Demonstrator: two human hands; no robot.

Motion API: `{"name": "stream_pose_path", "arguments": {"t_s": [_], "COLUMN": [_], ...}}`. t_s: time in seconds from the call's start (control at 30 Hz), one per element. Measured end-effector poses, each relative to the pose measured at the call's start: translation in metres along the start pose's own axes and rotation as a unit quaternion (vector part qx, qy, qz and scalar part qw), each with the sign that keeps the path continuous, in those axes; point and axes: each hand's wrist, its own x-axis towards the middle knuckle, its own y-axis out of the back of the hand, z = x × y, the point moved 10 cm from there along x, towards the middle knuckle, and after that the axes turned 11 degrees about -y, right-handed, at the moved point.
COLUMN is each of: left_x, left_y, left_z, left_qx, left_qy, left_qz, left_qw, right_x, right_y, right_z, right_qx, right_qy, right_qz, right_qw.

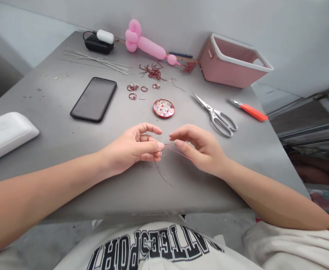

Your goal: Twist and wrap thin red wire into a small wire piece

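Over the front of the grey table, a thin dark-red cord [162, 174] runs between my two hands. My left hand [130, 148] pinches the cord between thumb and fingers, its index finger held apart above. One loose tail hangs below that hand, and a strand loops over its fingers. My right hand [202, 150] is curled, with the cord at its thumb tip; the inside of its grip is partly hidden. A second red strand runs under the right palm. Just beyond the hands sits a small red-rimmed dish [163, 108] of pale and pink beads.
Behind the dish lie small red cord rings [132, 87] and a pile of cord pieces [153, 71]. Scissors [216, 116] and an orange-red cutter [253, 111] lie right, a phone [94, 99] left. A pink balloon [150, 47] and pink bin [226, 65] stand at the back.
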Motion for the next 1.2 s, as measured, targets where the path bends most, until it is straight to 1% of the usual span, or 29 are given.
{"name": "stream_pose_path", "arguments": {"t_s": [0.03, 0.07, 0.1, 0.13, 0.2, 0.27, 0.3, 0.37, 0.4, 0.47, 0.5, 0.53, 0.57, 0.6, 0.63, 0.67, 0.7, 0.73, 0.77, 0.8, 0.83, 0.87, 0.97, 1.03, 1.07, 1.1, 1.13, 1.17, 1.2], "left_x": [0.000, -0.001, -0.002, -0.003, -0.004, -0.005, -0.005, -0.005, -0.006, -0.009, -0.011, -0.013, -0.014, -0.014, -0.013, -0.012, -0.010, -0.009, -0.008, -0.008, -0.008, -0.008, -0.010, -0.012, -0.012, -0.014, -0.016, -0.019, -0.022], "left_y": [0.000, 0.000, 0.000, -0.002, -0.005, -0.006, -0.007, -0.010, -0.011, -0.017, -0.020, -0.023, -0.025, -0.026, -0.024, -0.020, -0.016, -0.011, -0.007, -0.005, -0.006, -0.008, -0.014, -0.015, -0.016, -0.017, -0.019, -0.021, -0.024], "left_z": [-0.003, -0.005, -0.006, -0.007, -0.007, -0.006, -0.004, 0.003, 0.007, 0.015, 0.018, 0.019, 0.020, 0.019, 0.019, 0.017, 0.015, 0.012, 0.008, 0.005, 0.001, -0.002, -0.006, -0.002, 0.003, 0.009, 0.016, 0.024, 0.032], "left_qx": [-0.015, -0.023, -0.026, -0.025, -0.007, 0.036, 0.062, 0.117, 0.147, 0.214, 0.244, 0.263, 0.265, 0.250, 0.222, 0.186, 0.148, 0.110, 0.077, 0.048, 0.023, 0.004, -0.009, 0.014, 0.034, 0.061, 0.098, 0.144, 0.191], "left_qy": [0.019, 0.033, 0.041, 0.045, 0.041, 0.025, 0.007, -0.048, -0.082, -0.146, -0.169, -0.182, -0.186, -0.179, -0.164, -0.142, -0.117, -0.090, -0.065, -0.042, -0.021, -0.003, 0.020, -0.008, -0.035, -0.070, -0.113, -0.157, -0.199], "left_qz": [0.007, 0.013, 0.014, 0.010, -0.004, -0.021, -0.029, -0.046, -0.054, -0.074, -0.085, -0.095, -0.102, -0.104, -0.097, -0.081, -0.059, -0.038, -0.020, -0.011, -0.010, -0.018, -0.042, -0.043, -0.044, -0.048, -0.053, -0.057, -0.060], "left_qw": [1.000, 0.999, 0.999, 0.999, 0.999, 0.999, 0.998, 0.991, 0.984, 0.963, 0.951, 0.943, 0.941, 0.946, 0.956, 0.969, 0.980, 0.989, 0.995, 0.998, 0.999, 1.000, 0.999, 0.999, 0.998, 0.994, 0.987, 0.975, 0.959], "right_x": [-0.005, -0.012, -0.019, -0.024, -0.030, -0.031, -0.029, -0.022, -0.017, -0.007, -0.006, -0.009, -0.013, -0.014, -0.011, -0.007, -0.006, -0.010, -0.017, -0.024, -0.028, -0.030, -0.033, -0.030, -0.025, -0.018, -0.012, -0.009, -0.011], "right_y": [0.002, -0.001, -0.005, -0.009, -0.013, -0.014, -0.014, -0.014, -0.015, -0.019, -0.024, -0.030, -0.035, -0.034, -0.028, -0.018, -0.008, -0.001, 0.000, -0.001, -0.003, -0.004, -0.004, -0.003, -0.003, -0.005, -0.009, -0.015, -0.025], "right_z": [-0.015, -0.028, -0.038, -0.043, -0.047, -0.047, -0.046, -0.040, -0.032, -0.008, 0.008, 0.021, 0.028, 0.031, 0.027, 0.015, 0.000, -0.019, -0.032, -0.039, -0.043, -0.045, -0.050, -0.051, -0.046, -0.037, -0.024, -0.008, 0.006], "right_qx": [-0.066, -0.120, -0.163, -0.193, -0.228, -0.234, -0.226, -0.199, -0.181, -0.129, -0.091, -0.049, -0.025, -0.019, -0.034, -0.065, -0.107, -0.142, -0.172, -0.195, -0.211, -0.220, -0.212, -0.172, -0.140, -0.091, -0.029, 0.046, 0.129], "right_qy": [0.089, 0.168, 0.229, 0.267, 0.296, 0.292, 0.279, 0.217, 0.161, 0.003, -0.091, -0.169, -0.217, -0.232, -0.205, -0.137, -0.045, 0.061, 0.150, 0.212, 0.252, 0.272, 0.294, 0.261, 0.214, 0.142, 0.050, -0.050, -0.141], "right_qz": [0.026, 0.040, 0.046, 0.050, 0.064, 0.070, 0.066, 0.043, 0.022, -0.041, -0.085, -0.130, -0.156, -0.155, -0.125, -0.072, -0.006, 0.051, 0.084, 0.103, 0.110, 0.112, 0.115, 0.089, 0.062, 0.024, -0.022, -0.071, -0.120], "right_qw": [0.994, 0.978, 0.959, 0.943, 0.926, 0.925, 0.931, 0.955, 0.970, 0.991, 0.988, 0.976, 0.963, 0.960, 0.970, 0.986, 0.993, 0.987, 0.970, 0.952, 0.938, 0.930, 0.925, 0.946, 0.965, 0.985, 0.998, 0.995, 0.974]}}
